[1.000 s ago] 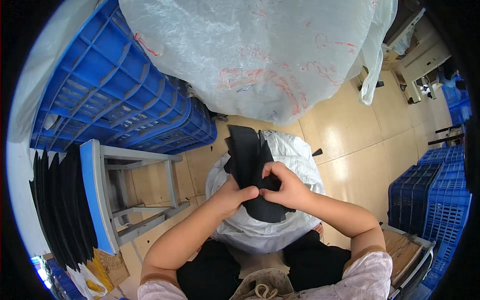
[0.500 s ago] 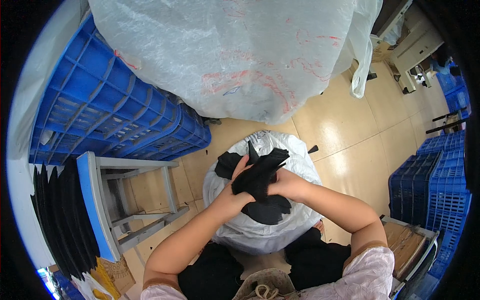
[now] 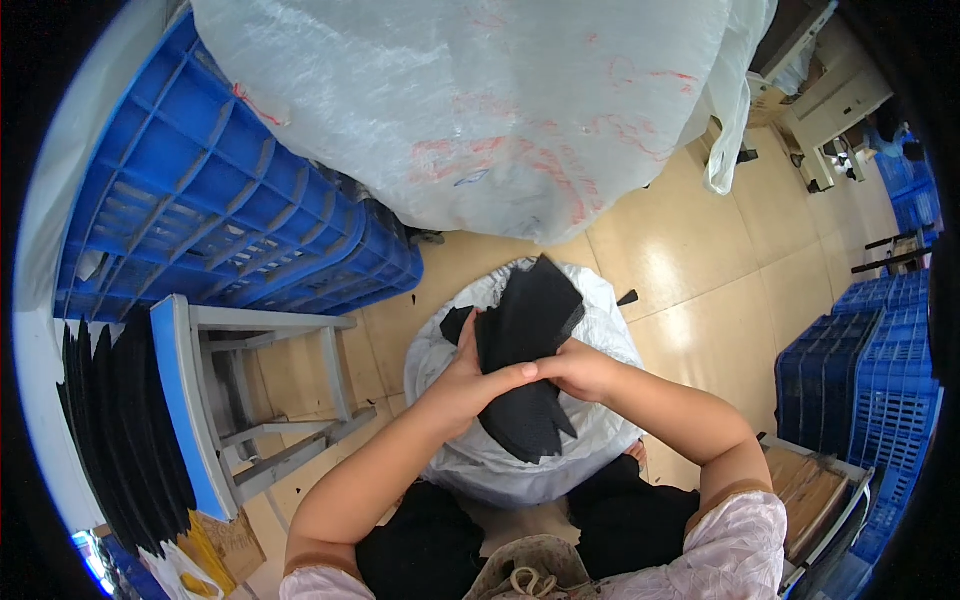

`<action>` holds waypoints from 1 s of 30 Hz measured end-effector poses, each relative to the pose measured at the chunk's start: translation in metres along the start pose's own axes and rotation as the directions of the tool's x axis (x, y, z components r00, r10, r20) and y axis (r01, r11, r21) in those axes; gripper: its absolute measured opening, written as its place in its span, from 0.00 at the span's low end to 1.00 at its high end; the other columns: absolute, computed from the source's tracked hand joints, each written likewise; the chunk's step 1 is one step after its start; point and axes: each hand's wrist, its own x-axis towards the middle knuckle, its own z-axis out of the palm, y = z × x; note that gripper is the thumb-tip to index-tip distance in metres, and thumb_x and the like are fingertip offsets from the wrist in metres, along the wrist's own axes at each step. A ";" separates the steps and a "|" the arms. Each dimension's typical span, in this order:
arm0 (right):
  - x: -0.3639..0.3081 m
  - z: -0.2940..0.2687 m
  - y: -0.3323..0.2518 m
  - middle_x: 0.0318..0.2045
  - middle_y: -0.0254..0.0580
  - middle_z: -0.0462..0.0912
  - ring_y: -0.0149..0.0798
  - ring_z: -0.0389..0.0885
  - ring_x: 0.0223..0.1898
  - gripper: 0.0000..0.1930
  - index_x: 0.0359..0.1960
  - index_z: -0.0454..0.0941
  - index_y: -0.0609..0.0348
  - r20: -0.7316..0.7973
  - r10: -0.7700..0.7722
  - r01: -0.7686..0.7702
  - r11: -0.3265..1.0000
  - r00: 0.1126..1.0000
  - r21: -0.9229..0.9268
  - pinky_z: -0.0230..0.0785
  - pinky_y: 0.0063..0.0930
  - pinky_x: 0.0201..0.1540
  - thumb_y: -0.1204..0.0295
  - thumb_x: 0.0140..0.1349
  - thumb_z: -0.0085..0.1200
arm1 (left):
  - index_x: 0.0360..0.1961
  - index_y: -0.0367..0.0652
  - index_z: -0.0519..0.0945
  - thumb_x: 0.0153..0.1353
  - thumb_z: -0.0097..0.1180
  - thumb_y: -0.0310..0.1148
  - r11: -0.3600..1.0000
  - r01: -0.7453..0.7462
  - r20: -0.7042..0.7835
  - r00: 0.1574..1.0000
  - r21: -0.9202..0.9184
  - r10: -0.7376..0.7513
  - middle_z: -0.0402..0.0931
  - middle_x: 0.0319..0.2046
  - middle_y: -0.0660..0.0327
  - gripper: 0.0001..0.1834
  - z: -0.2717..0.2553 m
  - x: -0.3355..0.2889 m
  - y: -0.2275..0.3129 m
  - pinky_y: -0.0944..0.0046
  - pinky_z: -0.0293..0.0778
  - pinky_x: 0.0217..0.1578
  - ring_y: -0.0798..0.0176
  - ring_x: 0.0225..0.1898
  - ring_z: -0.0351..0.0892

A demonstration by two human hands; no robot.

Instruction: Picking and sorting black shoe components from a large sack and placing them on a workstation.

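Between my two hands I hold a stack of black fabric pieces, its layered edges showing at the right side. My left hand is wrapped round the stack's left side, with the thumb lying across the front. On the right side my right hand grips it, fingers partly hidden behind the cloth. Just below the hands, more black fabric hangs down with a pointed corner; whether it belongs to the same stack I cannot tell. Underneath is a round white sack between my knees.
A large translucent plastic bag bulges ahead. Blue crates stand at the left, beside a grey stool with a blue top. Black fabric pieces are stacked at far left. More blue crates and a cardboard box are at right.
The black fabric stack has turned and opened out, its broad face now showing. My left thumb has come across its front toward the right hand.
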 end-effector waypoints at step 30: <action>0.000 -0.051 0.024 0.42 0.47 0.80 0.42 0.78 0.46 0.12 0.40 0.80 0.65 0.193 0.002 -0.092 0.882 0.981 0.462 0.67 0.38 0.52 0.72 0.56 0.53 | 0.44 0.39 0.75 0.51 0.62 0.30 0.759 -0.403 0.088 0.903 0.511 0.421 0.74 0.36 0.55 0.18 0.032 -0.030 0.046 0.66 0.68 0.40 0.61 0.38 0.75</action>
